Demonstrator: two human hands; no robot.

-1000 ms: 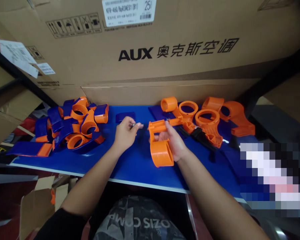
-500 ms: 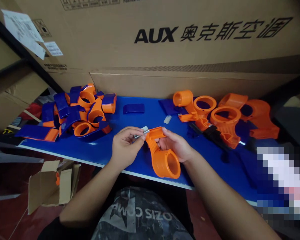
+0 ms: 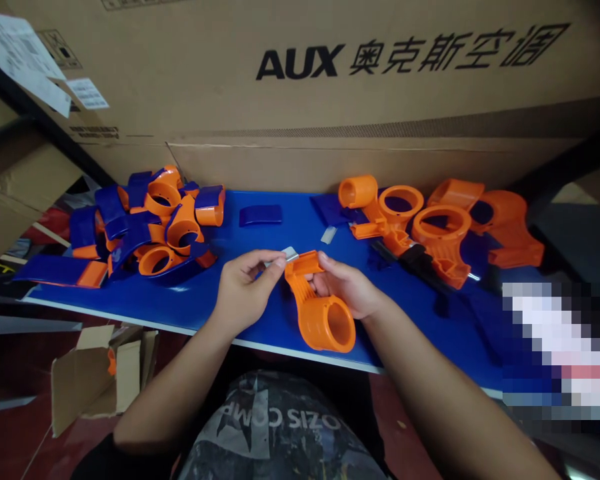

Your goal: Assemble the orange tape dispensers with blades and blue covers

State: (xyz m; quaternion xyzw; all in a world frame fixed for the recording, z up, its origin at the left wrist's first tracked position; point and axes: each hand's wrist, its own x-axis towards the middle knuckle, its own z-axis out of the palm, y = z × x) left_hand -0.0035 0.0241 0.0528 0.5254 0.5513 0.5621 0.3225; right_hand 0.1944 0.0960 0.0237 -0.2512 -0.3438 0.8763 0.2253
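Between the thumb and fingers of my left hand (image 3: pixel 247 287) is a small silvery metal blade piece (image 3: pixel 291 254). It sits close against the upper left end of an orange plastic tape dispenser body (image 3: pixel 325 323); whether they touch I cannot tell. My right hand (image 3: pixel 350 287) grips that body by its slotted upper end, thumb on top and fingers partly hidden behind. The ring-shaped end of the body hangs down toward me, its opening facing right.
On the blue tabletop (image 3: pixel 260 267), several blue-and-orange dispensers (image 3: pixel 160 200) are piled at left. Several bare orange bodies (image 3: pixel 443 223) lie at right. A blue cover (image 3: pixel 261 215) and a pale strip (image 3: pixel 329 234) lie between. Behind stands a large carton (image 3: pixel 205 87); an open box (image 3: pixel 80 380) is below left.
The metal piece has turned so more of its flat face shows, still by the dispenser body's end. The whole view has shifted slightly; both hands keep their hold.
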